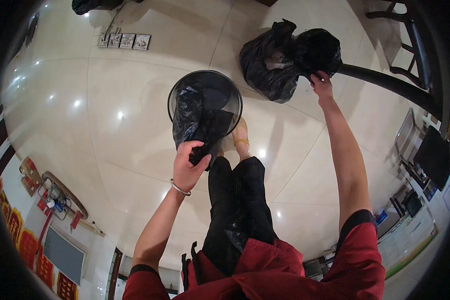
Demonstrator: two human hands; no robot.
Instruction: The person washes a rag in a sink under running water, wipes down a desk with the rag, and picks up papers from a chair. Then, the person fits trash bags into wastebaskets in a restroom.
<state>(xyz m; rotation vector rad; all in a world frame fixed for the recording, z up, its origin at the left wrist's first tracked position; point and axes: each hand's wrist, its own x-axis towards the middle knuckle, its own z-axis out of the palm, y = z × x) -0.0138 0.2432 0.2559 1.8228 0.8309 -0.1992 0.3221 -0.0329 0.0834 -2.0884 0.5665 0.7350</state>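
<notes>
A round black waste bin [205, 74] stands on the floor before my feet, its wide mouth facing up. A crumpled black plastic bag [187, 112] hangs partly inside it and over the near rim. My left hand [189, 162], with a bracelet at the wrist, pinches the lower end of this bag. My right arm reaches out to the far right. There, the fingers of my right hand [322, 84] close on the edge of a filled black garbage bag [270, 70]. A rounded dark part bulges at its right; whether that is a second bag I cannot tell.
Shiny pale tiles [130, 150] cover the floor. Several small picture tiles [127, 41] lie at the upper left. A dark chair [415, 50] is at the upper right, and a dark curved bar [385, 77] runs beside the bags. My sandalled foot [241, 134] is close to the bin.
</notes>
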